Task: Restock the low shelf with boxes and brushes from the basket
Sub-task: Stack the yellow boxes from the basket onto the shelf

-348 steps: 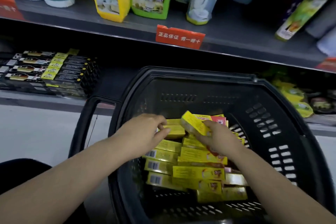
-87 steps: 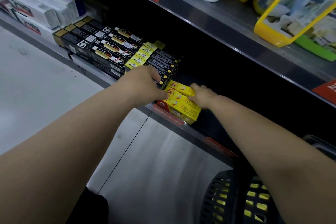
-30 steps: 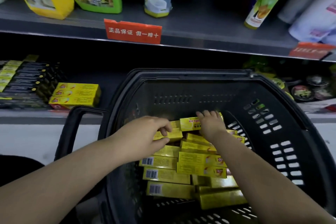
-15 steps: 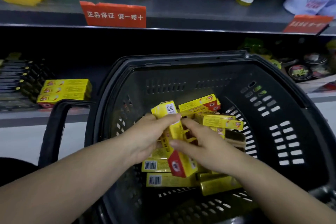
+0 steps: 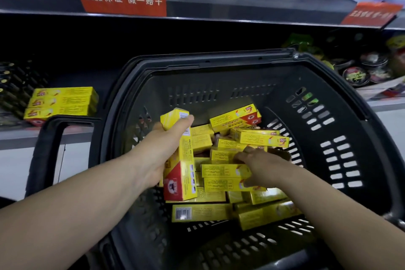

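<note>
Head: yellow boxes in blk basket

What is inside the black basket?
Many yellow boxes lie piled inside the basket; the left hand holds one, the right hand grips others. Whatever lies under the pile is covered.

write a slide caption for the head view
Left hand holds a yellow box upright in the basket; right hand grips a second box.

head camera looks steeply down (close in) over the basket.
</note>
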Motion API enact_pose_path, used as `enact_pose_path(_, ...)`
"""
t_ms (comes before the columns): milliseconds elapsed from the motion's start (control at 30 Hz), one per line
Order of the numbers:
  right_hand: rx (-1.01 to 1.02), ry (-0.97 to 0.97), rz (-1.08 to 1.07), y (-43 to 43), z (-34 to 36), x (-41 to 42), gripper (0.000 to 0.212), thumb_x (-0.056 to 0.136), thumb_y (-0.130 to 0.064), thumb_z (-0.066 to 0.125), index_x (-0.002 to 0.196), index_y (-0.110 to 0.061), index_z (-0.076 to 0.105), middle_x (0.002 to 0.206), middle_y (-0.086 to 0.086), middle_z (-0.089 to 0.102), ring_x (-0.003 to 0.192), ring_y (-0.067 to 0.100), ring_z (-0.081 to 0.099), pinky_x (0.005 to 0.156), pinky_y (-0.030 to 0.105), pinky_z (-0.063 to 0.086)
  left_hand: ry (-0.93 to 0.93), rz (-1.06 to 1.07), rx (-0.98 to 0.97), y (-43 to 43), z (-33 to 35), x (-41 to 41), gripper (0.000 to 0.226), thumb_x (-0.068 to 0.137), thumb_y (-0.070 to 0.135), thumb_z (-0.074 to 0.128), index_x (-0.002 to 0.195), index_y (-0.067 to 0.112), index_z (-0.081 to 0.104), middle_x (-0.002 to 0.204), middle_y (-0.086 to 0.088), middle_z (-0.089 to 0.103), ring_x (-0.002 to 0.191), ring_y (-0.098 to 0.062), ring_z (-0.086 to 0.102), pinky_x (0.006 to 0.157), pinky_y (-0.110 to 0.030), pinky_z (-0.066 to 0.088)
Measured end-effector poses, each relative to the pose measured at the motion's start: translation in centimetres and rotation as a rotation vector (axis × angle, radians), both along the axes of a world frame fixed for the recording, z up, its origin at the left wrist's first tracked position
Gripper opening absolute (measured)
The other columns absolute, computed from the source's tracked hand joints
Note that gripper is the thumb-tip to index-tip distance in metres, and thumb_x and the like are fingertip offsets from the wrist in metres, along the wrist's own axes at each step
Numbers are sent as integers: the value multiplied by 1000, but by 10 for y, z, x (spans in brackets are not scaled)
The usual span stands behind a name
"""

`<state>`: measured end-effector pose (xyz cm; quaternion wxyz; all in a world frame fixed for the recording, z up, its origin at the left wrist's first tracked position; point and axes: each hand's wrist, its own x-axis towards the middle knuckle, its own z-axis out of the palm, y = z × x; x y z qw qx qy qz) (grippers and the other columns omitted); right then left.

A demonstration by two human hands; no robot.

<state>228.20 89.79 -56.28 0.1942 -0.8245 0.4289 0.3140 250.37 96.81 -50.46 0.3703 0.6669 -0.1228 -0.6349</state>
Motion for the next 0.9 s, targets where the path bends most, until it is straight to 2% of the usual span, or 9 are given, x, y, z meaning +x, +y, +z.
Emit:
enact_pose_path(67,-61,5,19,0,5,3,63,81,-35,69,137,-31,39,132,-1,46,117,22,47,82,32,43,77,-30,48,0,5,0,42,88,48,52,112,15,62,104,-15,71,97,-34,67,75,-35,53)
enact_pose_path(133,-133,-2,-1,0,17,4,52,83,-34,65,132,-31,46,127,-2,53,112,22,53,78,32,45,91,-40,41,1,11,0,43,86,42,59,112,8,65,105,-18,71,99,-35,66,81,-40,54)
enact_pose_path(233,-252,-87,-115,3,43,4,43,85,-38,60,125,-25,52,114,2,63,104,22,59,79,32,49,59,-72,20,2,17,2,59,56,47,77,101,10,67,91,-16,73,83,-33,70,76,-45,57)
enact_pose_path(300,-223,-317,-345,6,61,1,35,88,-35,57,119,-19,55,108,4,66,100,23,62,84,36,50,32,-50,17,2,17,4,55,54,46,78,97,13,65,86,-13,74,73,-29,70,70,-41,58)
enact_pose_path(400,256,-840,-905,21,86,7,23,89,-24,59,111,-18,59,103,5,70,97,22,67,91,44,51,56,47,16,-1,14,4,26,85,34,64,93,9,62,81,-12,72,67,-24,68,66,-33,54)
enact_pose_path(500,788,-1141,-1153,34,96,23,45,75,-21,60,117,-8,58,105,11,71,95,24,69,76,37,58,104,98,-25,-2,13,0,20,94,20,48,99,4,58,81,-15,68,64,-23,64,62,-33,53)
enact_pose_path(633,909,-1129,-1367,46,84,40,41,76,-13,60,116,-4,56,89,11,73,75,21,71,58,34,58,190,111,-72,-2,15,-2,30,98,23,40,115,6,58,101,-18,69,72,-25,66,58,-36,56)
enact_pose_path(767,873,-1070,-1435,49,68,43,34,92,-14,52,125,-7,53,112,17,67,91,26,68,63,35,57,211,48,-32,-1,16,-1,39,100,30,35,117,6,61,112,-17,68,90,-28,67,68,-38,57)
enact_pose_path(900,826,-1102,-1409,36,71,36,25,91,-21,51,105,-4,63,87,13,71,66,20,67,60,33,56,153,46,-11,0,15,3,39,91,41,54,114,10,63,102,-15,72,88,-30,69,70,-42,58)
